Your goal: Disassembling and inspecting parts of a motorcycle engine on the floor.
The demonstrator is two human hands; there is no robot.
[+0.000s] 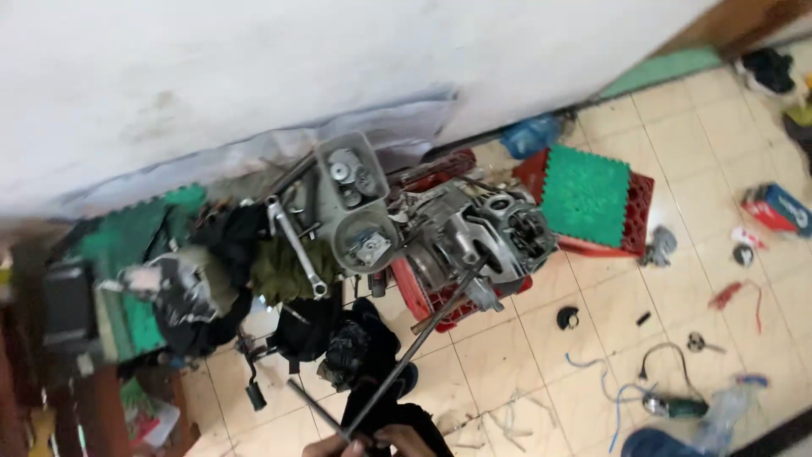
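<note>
My left hand [326, 447] and my right hand [404, 438] show only as fingers at the bottom edge, close together. Both close around the grip end of a long T-handle wrench [414, 347]. Its thin shaft runs up and to the right, and its tip meets the side of a grey motorcycle engine [474, 233]. The engine rests on a red plastic crate [414, 296]. A dark cloth or sleeve [397, 413] lies just above my hands.
Two grey plastic tubs [355, 207] hold small metal parts, beside a silver spanner [296, 245] on dark rags. A green foam mat [585, 193] tops another red crate. Loose parts, a cable and a power tool [672, 408] lie on the tiled floor. A white wall [254, 76] stands behind.
</note>
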